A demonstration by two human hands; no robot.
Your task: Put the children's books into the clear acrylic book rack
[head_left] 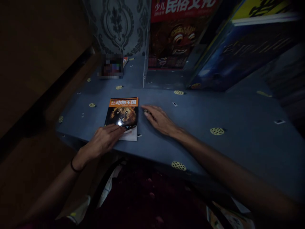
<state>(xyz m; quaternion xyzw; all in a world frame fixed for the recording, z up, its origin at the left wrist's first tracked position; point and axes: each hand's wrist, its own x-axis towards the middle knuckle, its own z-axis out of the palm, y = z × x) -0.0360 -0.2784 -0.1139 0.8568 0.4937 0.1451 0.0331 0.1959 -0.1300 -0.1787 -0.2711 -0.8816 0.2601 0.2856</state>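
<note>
A small book (124, 115) with a lion on its black cover and an orange title band lies on the blue tablecloth near the front edge. My left hand (106, 138) is at the book's lower part, its fingers closed over the cover's bottom edge; its thumb is hidden. There the cover bends upward, and a white page (131, 135) shows beneath its lower right corner. Just right of the book, my right hand (158, 119) rests on the table with fingers stretched out, holding nothing.
At the back, a large red book with a mask picture (176, 38) and a blue book (238, 54) stand in a clear holder (164, 79). A blurred-out item (111, 67) lies back left. The table's left edge borders a brown wooden surface (38, 57).
</note>
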